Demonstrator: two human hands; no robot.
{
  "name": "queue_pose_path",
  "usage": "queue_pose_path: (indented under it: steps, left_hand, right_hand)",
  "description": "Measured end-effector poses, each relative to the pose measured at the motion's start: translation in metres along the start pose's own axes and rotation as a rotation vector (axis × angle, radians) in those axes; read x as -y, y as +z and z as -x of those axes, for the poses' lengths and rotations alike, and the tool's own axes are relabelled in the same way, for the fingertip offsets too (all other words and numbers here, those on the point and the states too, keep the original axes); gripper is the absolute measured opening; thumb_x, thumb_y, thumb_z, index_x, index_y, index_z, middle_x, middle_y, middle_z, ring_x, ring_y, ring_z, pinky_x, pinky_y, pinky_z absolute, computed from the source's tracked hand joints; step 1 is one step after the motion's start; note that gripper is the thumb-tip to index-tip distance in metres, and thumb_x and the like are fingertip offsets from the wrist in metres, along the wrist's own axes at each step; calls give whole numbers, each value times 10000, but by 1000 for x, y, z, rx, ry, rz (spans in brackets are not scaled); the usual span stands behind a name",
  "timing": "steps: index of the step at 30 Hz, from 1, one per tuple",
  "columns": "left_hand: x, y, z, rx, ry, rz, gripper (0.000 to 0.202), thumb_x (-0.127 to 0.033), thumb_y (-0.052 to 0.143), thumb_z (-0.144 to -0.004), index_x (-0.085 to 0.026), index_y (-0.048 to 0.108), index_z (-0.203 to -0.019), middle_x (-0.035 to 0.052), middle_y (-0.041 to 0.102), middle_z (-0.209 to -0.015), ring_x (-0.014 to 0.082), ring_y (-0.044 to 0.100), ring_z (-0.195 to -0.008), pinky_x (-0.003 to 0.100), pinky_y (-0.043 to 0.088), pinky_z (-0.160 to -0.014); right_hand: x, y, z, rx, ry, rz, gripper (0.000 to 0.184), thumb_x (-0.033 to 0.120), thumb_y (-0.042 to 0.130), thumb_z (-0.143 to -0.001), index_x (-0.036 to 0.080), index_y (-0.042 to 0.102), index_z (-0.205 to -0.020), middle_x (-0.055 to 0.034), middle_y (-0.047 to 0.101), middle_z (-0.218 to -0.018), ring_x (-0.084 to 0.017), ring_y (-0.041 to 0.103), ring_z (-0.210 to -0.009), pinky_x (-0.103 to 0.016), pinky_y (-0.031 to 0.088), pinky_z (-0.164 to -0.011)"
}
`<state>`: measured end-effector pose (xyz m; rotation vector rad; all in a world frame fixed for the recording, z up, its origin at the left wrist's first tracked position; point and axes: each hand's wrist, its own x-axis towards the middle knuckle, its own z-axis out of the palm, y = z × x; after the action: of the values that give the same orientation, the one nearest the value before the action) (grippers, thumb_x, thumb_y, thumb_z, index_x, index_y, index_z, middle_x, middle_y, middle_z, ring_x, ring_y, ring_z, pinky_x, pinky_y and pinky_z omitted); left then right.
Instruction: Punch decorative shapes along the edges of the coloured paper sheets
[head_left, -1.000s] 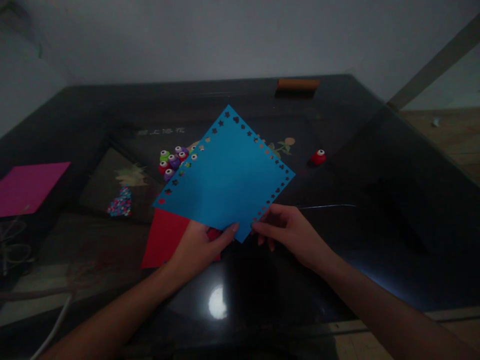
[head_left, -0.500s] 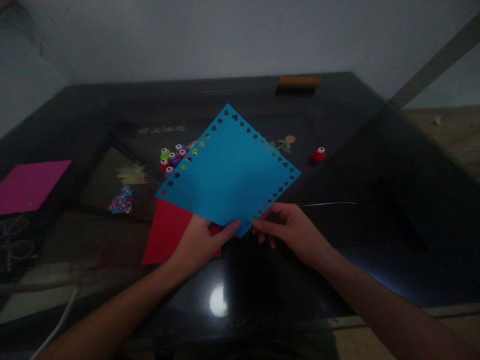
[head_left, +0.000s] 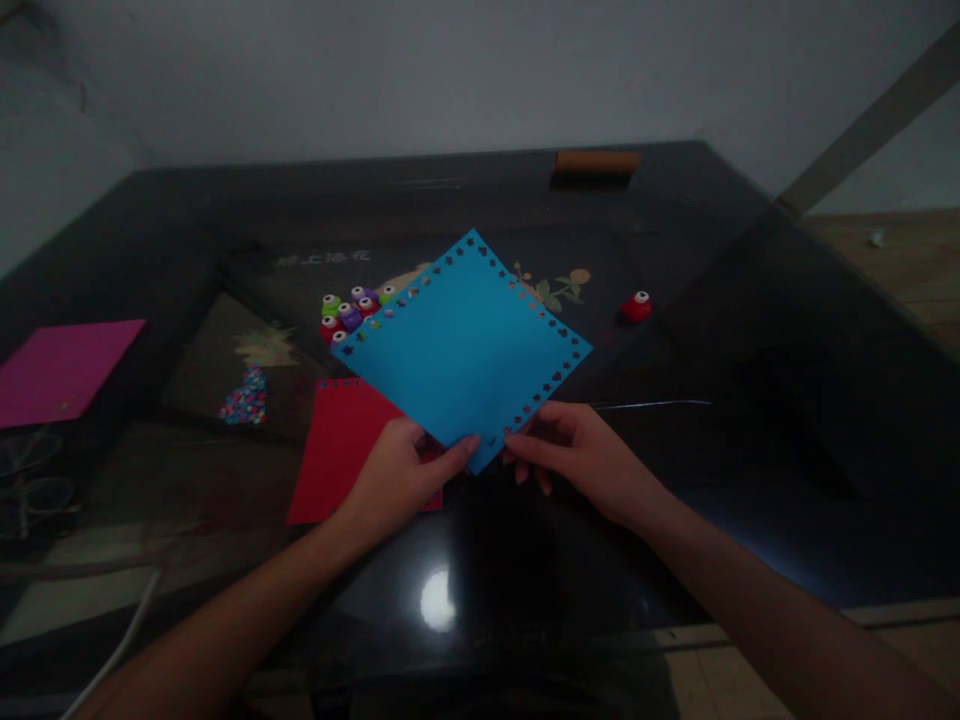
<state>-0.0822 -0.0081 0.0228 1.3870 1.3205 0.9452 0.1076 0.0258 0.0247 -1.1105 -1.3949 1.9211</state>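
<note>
A blue sheet of paper (head_left: 469, 345) is held up over the table with one corner toward me. Small star and other shapes are punched along three of its edges. My left hand (head_left: 409, 470) pinches it near the close corner, thumb on top and fingers underneath. My right hand (head_left: 566, 450) grips the edge just right of that corner, its thumb and fingertips closed on the paper. Below my left hand lies a red sheet of paper (head_left: 334, 450) with punched holes, partly covered by the hand and the blue sheet.
Several small craft punches (head_left: 349, 315) in red, green and purple cluster behind the blue sheet. A red punch (head_left: 636, 307) stands alone at the right. Colourful paper bits (head_left: 246, 398) lie left, near a pink sheet (head_left: 67, 370). An orange-brown roll (head_left: 597, 163) rests at the back.
The blue sheet has tilted and turned slightly; its far corner has shifted right and closer to me, and its left corner has moved right, uncovering more of the red sheet. Both hands stay nearly in place.
</note>
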Motion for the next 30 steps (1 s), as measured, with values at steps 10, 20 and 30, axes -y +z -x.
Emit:
queue_pose_path:
  steps: [10,20,30]
  left_hand:
    - [3,-6,-10,-149,6,172,596,-384,674,-755,-188,399,-1246,-23,643,-658,144,595,-504,255,493,-485]
    - [-10,-10,4,-257,352,-380,63,-244,561,-838,-210,556,-891,-56,504,-583,104,484,-505,220,383,-494]
    - [-9,-1,4,-74,370,-618,55,-218,536,-838,-183,577,-826,-45,474,-605,110,479,-547,213,377,-530]
  right_hand:
    - [-2,3,-2,-8,-1,-16,178,316,646,-781,143,609,-765,-24,646,-711,-80,560,-540,-177,403,-410]
    - [-6,7,-5,-84,-40,20,239,372,645,-783,151,584,-714,15,606,-583,-63,503,-444,-185,397,-401]
    - [1,16,-5,-122,-91,112,276,409,693,-723,164,579,-667,23,584,-550,-82,503,-441,-205,410,-403]
